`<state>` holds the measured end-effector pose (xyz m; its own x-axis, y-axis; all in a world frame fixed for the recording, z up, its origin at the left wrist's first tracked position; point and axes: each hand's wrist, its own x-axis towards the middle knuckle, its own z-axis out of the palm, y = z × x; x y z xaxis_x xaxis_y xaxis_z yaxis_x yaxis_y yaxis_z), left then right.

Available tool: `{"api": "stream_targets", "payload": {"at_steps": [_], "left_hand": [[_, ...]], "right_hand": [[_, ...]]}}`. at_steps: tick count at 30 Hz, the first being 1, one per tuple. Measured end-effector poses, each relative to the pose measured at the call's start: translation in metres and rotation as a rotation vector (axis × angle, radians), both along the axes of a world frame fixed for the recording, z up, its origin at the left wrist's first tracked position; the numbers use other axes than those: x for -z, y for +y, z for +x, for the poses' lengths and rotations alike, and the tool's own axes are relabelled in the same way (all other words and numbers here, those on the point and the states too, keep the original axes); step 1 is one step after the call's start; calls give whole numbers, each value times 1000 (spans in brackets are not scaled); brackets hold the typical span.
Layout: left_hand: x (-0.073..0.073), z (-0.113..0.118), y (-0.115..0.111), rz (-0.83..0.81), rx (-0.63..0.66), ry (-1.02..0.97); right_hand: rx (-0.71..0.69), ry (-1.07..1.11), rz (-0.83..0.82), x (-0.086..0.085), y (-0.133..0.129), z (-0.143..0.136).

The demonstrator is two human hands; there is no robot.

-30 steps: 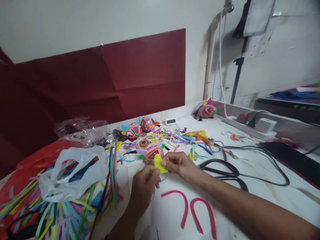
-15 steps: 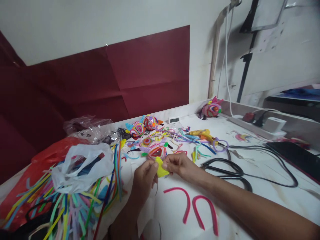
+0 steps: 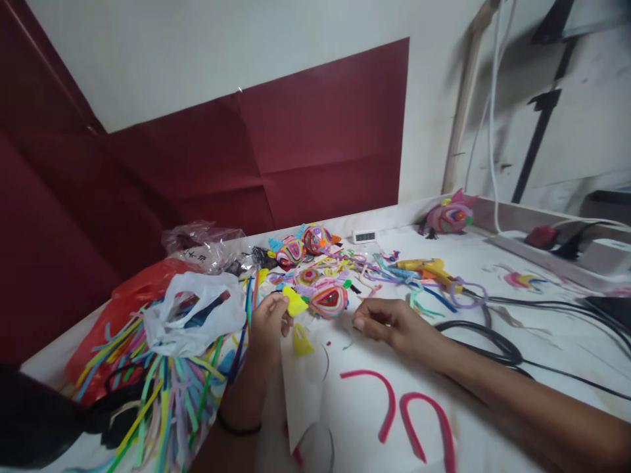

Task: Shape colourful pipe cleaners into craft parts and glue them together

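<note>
A small, flat yellow piece [image 3: 296, 302] is pinched between the thumb and fingers of my left hand [image 3: 269, 322]; its material is unclear. Just below it, a second, blurred yellow piece [image 3: 302, 343] shows over a white sheet [image 3: 303, 394]. My right hand [image 3: 389, 322] is apart from the left, low over the table, its thumb and fingers pressed together. Whether anything small is between them is hidden. Two curved pink strips [image 3: 383, 410] lie in front of the right hand. Between and behind the hands sits a colourful, fish-like ornament [image 3: 329, 301].
Several similar ornaments [image 3: 290, 249] and loose strips stand behind. A yellow glue gun [image 3: 426, 268], black cables [image 3: 480, 338] and a power strip [image 3: 566, 259] lie right. Bundled coloured strips [image 3: 172, 401], a white plastic bag [image 3: 197, 315] and a red bag [image 3: 133, 295] lie left.
My hands have parted: the left moved left and up with the yellow piece, the right let it go and moved right. The view has turned slightly left. A second yellow piece now shows.
</note>
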<state>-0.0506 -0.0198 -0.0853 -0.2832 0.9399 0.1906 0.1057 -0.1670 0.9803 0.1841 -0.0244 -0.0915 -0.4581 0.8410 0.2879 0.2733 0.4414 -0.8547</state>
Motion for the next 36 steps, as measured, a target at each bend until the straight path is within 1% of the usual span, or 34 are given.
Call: {"api": "stream_targets", "payload": {"at_steps": [2,4,8,13,17,21,27,29,32,34,36], "left_hand": [[-3,-6,1,0,-23,16],[-4,-10,2,-10,-36,45],[-1,-15,5,-58,-24,120],[9,-20,6,-101,-25,194],[10,-27,3,-99,-54,263],[12,-29,3,-92,-81,340],[28,-31,12,-124,-102,445],[30,-33,14,-142,-110,501],[26,-35,11,-164,-122,607],[18,-34,4,-180,-111,681],[11,-31,-4,-204,-70,751]], "right_hand": [[4,-108,106,2,-9,9],[-13,-184,176,4,-18,18],[-37,-241,265,9,-26,28],[-80,-277,321,14,-26,27],[-115,-312,366,16,-28,27],[-112,-338,382,18,-30,26],[-120,-350,387,17,-30,26],[-122,-370,394,17,-32,26],[-120,-404,396,17,-33,26],[-114,-426,401,17,-33,26],[-117,-442,412,17,-34,26]]}}
